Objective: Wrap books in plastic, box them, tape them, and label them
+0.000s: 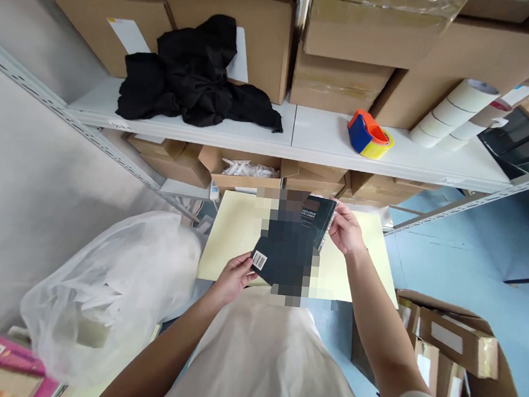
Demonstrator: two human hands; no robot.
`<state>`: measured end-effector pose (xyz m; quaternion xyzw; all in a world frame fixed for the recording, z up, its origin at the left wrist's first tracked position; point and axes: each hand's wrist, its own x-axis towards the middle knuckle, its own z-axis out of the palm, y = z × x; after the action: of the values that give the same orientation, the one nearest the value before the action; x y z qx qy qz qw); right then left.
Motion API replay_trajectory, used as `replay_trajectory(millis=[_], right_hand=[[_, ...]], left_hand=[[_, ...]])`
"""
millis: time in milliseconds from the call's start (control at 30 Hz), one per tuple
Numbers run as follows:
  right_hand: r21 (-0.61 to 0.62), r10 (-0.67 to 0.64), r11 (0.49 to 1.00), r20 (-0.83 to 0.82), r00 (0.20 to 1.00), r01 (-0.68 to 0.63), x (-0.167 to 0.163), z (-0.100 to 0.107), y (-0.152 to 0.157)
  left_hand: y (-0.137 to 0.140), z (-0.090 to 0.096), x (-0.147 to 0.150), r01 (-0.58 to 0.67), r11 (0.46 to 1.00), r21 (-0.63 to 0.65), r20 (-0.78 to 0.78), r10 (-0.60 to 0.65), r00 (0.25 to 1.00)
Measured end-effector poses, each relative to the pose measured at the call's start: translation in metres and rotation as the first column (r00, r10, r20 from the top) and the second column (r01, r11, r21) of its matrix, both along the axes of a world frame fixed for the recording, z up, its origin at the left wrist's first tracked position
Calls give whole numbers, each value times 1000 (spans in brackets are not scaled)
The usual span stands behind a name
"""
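Observation:
A dark book (288, 244) with a white barcode label at its lower left corner is held up before me at a tilt. Much of its surface is blurred out by pixel blocks. My left hand (234, 277) pinches the lower left corner beside the barcode. At the upper right edge, my right hand (346, 227) grips the book with thumb and fingers. Beneath the book lies a pale yellow board (231, 226), partly covered by the book and my arms.
Ahead, a white shelf (320, 132) carries black cloth (196, 73), a tape dispenser (368, 135) and white tape rolls (455, 114). A plastic bag (116, 284) and a pink book (12, 358) lie left. A large carton (502, 396) holding several boxes stands right.

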<state>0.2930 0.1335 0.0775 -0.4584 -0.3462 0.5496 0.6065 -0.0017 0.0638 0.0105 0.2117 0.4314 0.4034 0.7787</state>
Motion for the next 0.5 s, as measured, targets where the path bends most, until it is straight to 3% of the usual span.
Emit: replay_trajectory(millis=[100, 300, 400, 500], right_hand=[[58, -21, 998, 20, 1000, 19, -10, -3, 7], [-137, 167, 974, -113, 979, -182, -28, -12, 15], [-123, 102, 986, -110, 989, -116, -30, -8, 17], [-101, 32, 994, -74, 997, -39, -24, -2, 19]], left_hand=[[2, 2, 7, 70, 995, -68, 129, -60, 990], [4, 5, 18, 253, 955, -157, 278, -203, 939], [5, 10, 18, 333, 937, -109, 295, -290, 911], [8, 18, 14, 300, 954, -17, 322, -279, 905]])
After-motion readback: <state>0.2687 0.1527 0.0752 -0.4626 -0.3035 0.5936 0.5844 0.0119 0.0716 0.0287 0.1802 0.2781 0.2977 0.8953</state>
